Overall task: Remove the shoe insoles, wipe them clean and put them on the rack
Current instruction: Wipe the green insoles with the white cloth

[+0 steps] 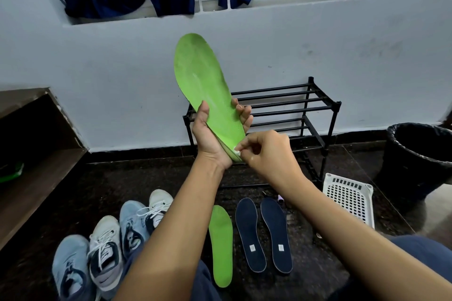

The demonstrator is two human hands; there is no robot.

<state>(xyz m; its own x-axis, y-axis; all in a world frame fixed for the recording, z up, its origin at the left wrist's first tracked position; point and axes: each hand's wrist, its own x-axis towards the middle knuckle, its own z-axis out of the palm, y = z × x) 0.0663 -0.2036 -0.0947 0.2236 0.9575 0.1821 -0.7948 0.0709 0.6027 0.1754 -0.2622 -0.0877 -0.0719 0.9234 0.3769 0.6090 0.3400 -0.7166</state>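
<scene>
Fingers (244, 115) and thumb of left hand (210, 139) wrap heel end of green insole (203, 76), held toe-up in front of black rack (293, 110). Right hand (269, 151) pinches small white wipe (236, 153) against insole's heel edge. On floor: second green insole (221, 247), two navy insoles (249, 234) beside it, four sneakers (105, 252) left, white basket (349, 195) and black bin (415, 159) right.

Green insole (203, 85) raised, toe at 11 o'clock, heel at 5 o'clock gripped in left hand (212, 139); small white wipe (236, 153) touches heel edge. Second green insole (221, 247) and 2 navy insoles (250, 234) lie flat on floor, side by side, toes at 12 o'clock. Black bar rack (293, 105) stands beyond them at 1 o'clock, against wall.
</scene>
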